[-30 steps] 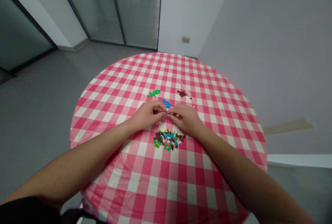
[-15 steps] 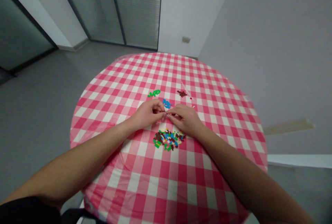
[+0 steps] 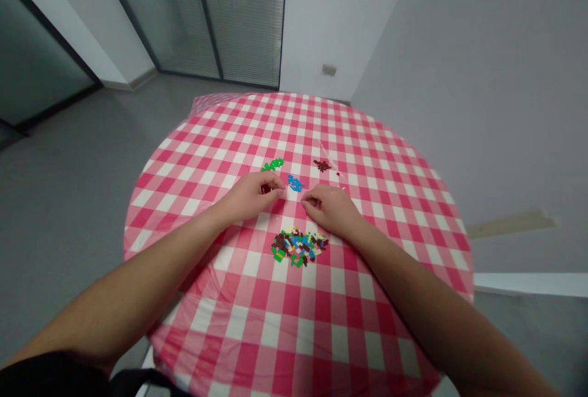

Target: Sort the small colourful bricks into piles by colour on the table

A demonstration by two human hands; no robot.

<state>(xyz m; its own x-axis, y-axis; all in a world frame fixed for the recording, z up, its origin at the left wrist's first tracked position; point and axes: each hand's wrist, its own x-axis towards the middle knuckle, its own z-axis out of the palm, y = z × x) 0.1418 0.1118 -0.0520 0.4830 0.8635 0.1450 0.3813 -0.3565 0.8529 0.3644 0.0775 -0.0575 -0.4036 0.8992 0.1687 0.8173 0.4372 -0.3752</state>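
Observation:
My left hand (image 3: 257, 195) hovers over the table just left of a small pile of blue toy bricks (image 3: 295, 183). Its thumb and fingertips are pressed together; whatever may be between them is too small to make out. On the other side, my right hand (image 3: 331, 207) is closed in a pinch, and a tiny blue brick (image 3: 302, 202) shows at its fingertips. A gap separates the two hands. Nearer to me lies a mixed heap of small bricks (image 3: 299, 246) in brown, green, blue, white and yellow.
A green brick pile (image 3: 274, 165) lies beyond my left hand, and a dark brown pile (image 3: 322, 165) beyond the right. One red piece (image 3: 338, 174) sits apart. A red-and-white checked cloth (image 3: 294, 323) covers the round table. Walls and glass panels (image 3: 243, 17) stand behind.
My hands were touching at the fingertips and have come apart. The left moved left and slightly away from me; the right shifted a little right, keeping its pinch.

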